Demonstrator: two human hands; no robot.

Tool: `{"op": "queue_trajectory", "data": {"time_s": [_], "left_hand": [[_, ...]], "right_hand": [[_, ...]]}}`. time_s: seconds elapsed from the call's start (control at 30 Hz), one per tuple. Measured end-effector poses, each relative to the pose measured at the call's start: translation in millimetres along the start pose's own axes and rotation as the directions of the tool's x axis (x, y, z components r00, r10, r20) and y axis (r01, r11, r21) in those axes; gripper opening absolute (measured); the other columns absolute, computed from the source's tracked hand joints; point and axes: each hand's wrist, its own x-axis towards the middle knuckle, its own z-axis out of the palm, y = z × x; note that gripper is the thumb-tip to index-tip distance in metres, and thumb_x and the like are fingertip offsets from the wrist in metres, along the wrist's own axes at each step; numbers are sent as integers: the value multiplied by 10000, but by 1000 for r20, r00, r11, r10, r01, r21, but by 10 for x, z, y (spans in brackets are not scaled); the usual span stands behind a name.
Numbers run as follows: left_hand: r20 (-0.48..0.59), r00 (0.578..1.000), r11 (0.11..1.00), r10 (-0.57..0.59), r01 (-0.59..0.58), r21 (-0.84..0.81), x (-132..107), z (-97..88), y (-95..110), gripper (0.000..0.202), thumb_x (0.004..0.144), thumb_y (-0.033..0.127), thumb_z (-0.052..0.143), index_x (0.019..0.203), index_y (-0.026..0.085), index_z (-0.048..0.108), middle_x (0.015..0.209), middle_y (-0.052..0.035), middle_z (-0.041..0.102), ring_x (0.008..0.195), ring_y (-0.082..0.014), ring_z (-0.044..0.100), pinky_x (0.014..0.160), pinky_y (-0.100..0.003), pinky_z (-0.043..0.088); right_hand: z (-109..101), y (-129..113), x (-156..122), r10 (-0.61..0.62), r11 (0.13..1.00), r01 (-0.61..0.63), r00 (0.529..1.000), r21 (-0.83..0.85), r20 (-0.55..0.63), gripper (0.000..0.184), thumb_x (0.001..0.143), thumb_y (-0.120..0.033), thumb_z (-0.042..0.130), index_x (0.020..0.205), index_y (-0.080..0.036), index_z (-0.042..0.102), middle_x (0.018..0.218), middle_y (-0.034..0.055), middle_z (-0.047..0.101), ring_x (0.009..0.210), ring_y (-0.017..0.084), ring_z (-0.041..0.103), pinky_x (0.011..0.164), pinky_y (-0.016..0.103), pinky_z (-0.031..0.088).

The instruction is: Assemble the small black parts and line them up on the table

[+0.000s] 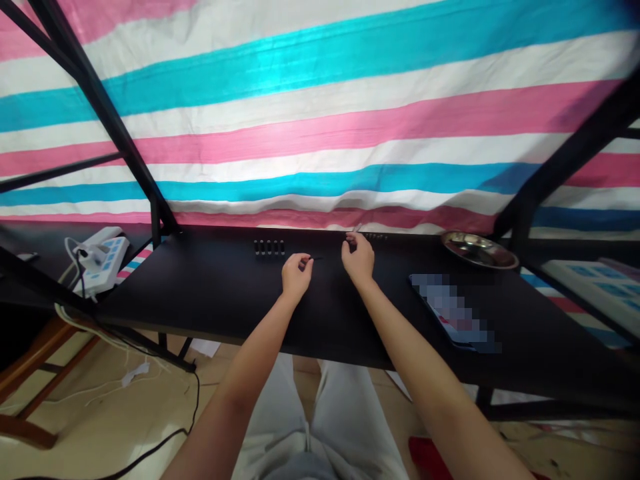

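Both my arms reach out over a black table (pixel 215 293). My left hand (pixel 296 275) is curled closed, its fingers pinching a thin dark pin-like piece that pokes out to the right. My right hand (pixel 359 258) is also closed, gripping a slim light-coloured tool whose tip sticks up past the fingers toward the table's far edge. A short row of small black cylinders (pixel 269 247) stands just left of and beyond my left hand. Another faint row of small dark pieces (pixel 377 236) lies beyond my right hand.
A round metal dish (pixel 479 249) sits at the far right of the table. A flat phone-like device (pixel 453 312) lies right of my right arm. A white power strip (pixel 103 261) with cables is at the left. Black frame bars and a striped cloth stand behind.
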Motion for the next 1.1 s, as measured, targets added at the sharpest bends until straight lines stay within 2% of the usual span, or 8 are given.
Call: {"op": "queue_trajectory", "data": {"time_s": [0.13,0.27,0.33,0.43,0.5,0.6,0.83,1.1], "left_hand": [[-5,999,998,-45,45,-45,8,14,-24,114,765,219,559,839,158,621,796,-31,630,622,-94,542,655,-242,471],[3,993,989,-120,120,-85,18,24,-35,134,751,228,574,842,149,634,800,-40,643,616,-95,546,651,-244,472],[12,988,980,-156,156,-121,26,28,-42,147,742,230,582,843,141,641,799,-47,650,622,-100,551,646,-244,470],[25,981,965,-195,196,-172,40,38,-61,160,727,240,597,841,141,648,791,-47,658,620,-103,549,636,-243,463],[30,977,955,-213,214,-205,49,50,-78,163,715,247,606,835,144,649,786,-43,659,606,-97,539,626,-238,457],[39,971,935,-237,239,-261,58,70,-99,174,701,259,618,825,140,650,770,-42,656,584,-89,526,606,-229,446],[60,960,897,-274,277,-344,59,98,-114,193,678,271,640,812,133,654,732,-41,645,573,-90,521,578,-224,430],[72,965,902,-251,260,-343,59,91,-113,193,699,255,625,839,124,646,740,-43,641,563,-85,515,568,-223,420]], "right_hand": [[-102,0,-143,16,987,-1,996,162,-92,299,841,-311,388,1054,-158,531,849,73,644,815,178,577,798,329,423],[-95,38,-172,96,917,-68,994,393,-53,322,830,-423,434,986,-162,538,665,12,590,625,139,559,629,279,440],[-51,49,-157,161,833,-128,987,538,-14,328,792,-460,488,908,-160,550,580,-28,516,517,109,496,529,249,410],[13,49,-138,245,646,-243,964,724,104,338,722,-473,577,846,-159,560,533,-65,441,422,70,392,425,220,329],[28,40,-139,241,536,-304,949,788,202,337,697,-465,614,836,-162,565,530,-71,436,410,57,375,408,213,309],[14,20,-152,214,448,-348,936,823,279,329,668,-451,657,814,-168,575,533,-67,457,415,48,384,404,205,304],[16,4,-179,199,378,-415,910,828,365,324,636,-435,690,795,-171,589,531,-64,473,415,43,382,397,202,290],[22,3,-199,162,402,-456,889,794,429,334,635,-448,680,802,-177,578,540,-65,469,420,46,378,400,204,284]]}}
